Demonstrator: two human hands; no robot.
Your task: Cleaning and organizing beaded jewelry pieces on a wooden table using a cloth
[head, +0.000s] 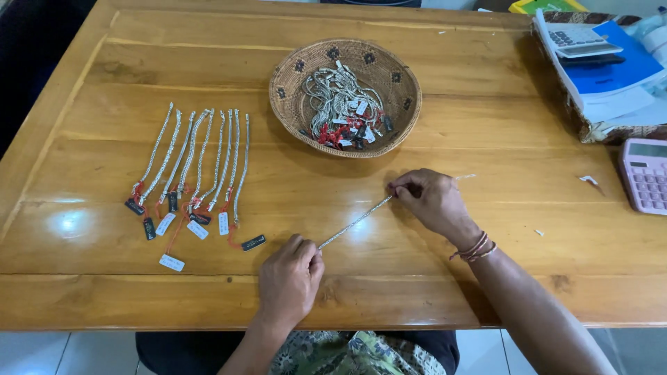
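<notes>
- A thin silver chain bracelet (355, 223) is stretched taut just above the wooden bench (486, 139), in front of the round woven basket (345, 96) and a little toward the person.
- The left hand (290, 279) pinches the near end of the bracelet between thumb and curled fingers; the right hand (432, 200) pinches the far end, where a bit of red thread shows at the fingertips.
- The chain looks light, limp and finely linked: it would sag or kink if only one end were held, so a grip at both ends, as here, keeps it straight. Its polished metal is likely slippery, and the small clasp end seems the delicate part.
- The woven basket holds a tangled heap of similar silver chains with red threads and small black and white tags.
- Left of the basket, a row of silver bracelets (201, 163) lies side by side, nearly parallel, each with red thread and a tag at the near end.
- Well right of the basket sit a pink calculator (645, 175) and a stack of papers with a blue booklet (611, 66).
- The bench is glossy varnished plank wood, reflecting light; pale floor tiles show below its near edge.
</notes>
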